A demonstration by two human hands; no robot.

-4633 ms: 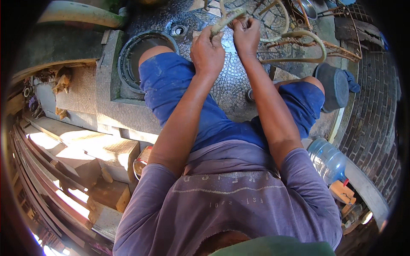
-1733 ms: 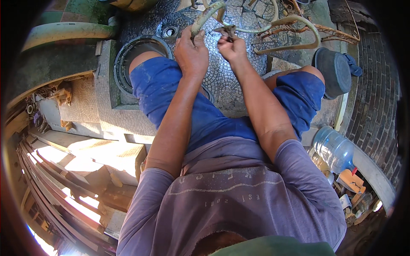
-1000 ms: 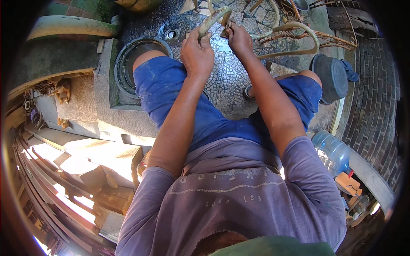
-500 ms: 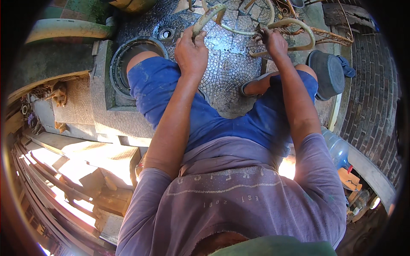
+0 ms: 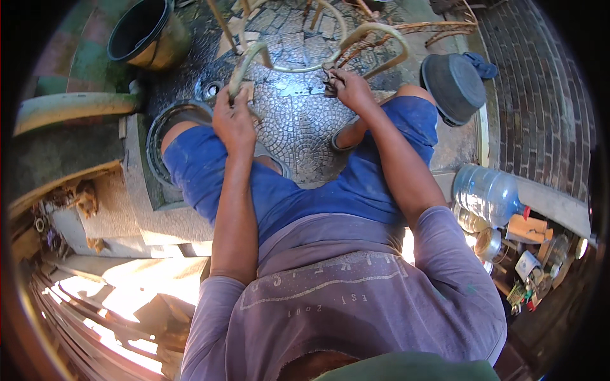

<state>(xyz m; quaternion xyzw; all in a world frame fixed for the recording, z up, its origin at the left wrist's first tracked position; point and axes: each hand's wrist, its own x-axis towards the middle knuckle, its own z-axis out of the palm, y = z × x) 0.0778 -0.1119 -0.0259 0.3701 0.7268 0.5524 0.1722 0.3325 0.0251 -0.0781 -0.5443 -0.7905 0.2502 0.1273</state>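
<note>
A cream-coloured tubular metal frame [image 5: 298, 69], with a round ring, curved bends and straight legs, stands tilted before my knees. My left hand [image 5: 234, 126] is closed around the end of its left bend. With bent fingers, my right hand [image 5: 354, 90] pinches a small dark rag-like piece [image 5: 330, 84] at the ring, close to where the right bend meets it. What the piece is made of cannot be made out. Both forearms reach forward over my blue shorts [image 5: 273, 203].
Wet patterned paving [image 5: 289, 120] lies below, with a round drain [image 5: 213, 90]. A dark basin [image 5: 154, 143] sits by my left knee, a bucket [image 5: 152, 44] farther off. To the right are an upturned grey tub [image 5: 454, 89], a water jug [image 5: 486, 193] and a rusty frame [image 5: 438, 26].
The whole view has shifted, bringing the bucket and jug more into sight. Both hands and the tubular frame have moved left relative to the floor; both grips continue.
</note>
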